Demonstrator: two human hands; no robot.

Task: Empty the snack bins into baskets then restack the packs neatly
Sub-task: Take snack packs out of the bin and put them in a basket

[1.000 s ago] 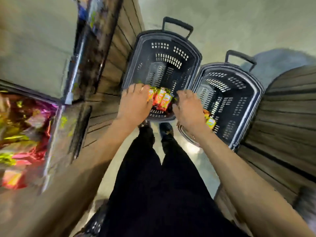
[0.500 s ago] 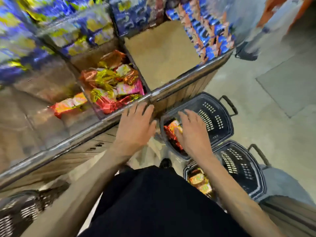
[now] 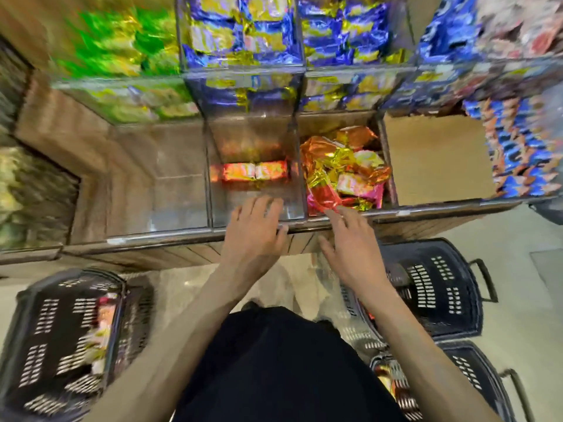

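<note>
My left hand point(image 3: 254, 231) hovers flat over the front rail of a clear bin point(image 3: 275, 141) that holds a few orange packs point(image 3: 255, 171). My right hand point(image 3: 350, 248) reaches with straight fingers to the front edge of the neighbouring bin, its fingertips at a pink foil pack point(image 3: 323, 198) in a heap of orange, gold and pink packs point(image 3: 344, 166). Neither hand holds anything. Black baskets stand on the floor: one at the left point(image 3: 65, 339) with some packs, and two at the right point(image 3: 441, 287) point(image 3: 475, 382).
A bare cardboard-lined compartment point(image 3: 435, 159) lies right of the foil packs. Upper bins hold green point(image 3: 122, 38) and blue-and-yellow packs point(image 3: 243, 32). More blue packs point(image 3: 524, 147) fill the far right. A metal rail point(image 3: 170, 234) edges the shelf front.
Both hands have risen from the baskets on the floor to the bins' front rail; they let go of the packs they put in. My view swung from the floor to face the shelf.
</note>
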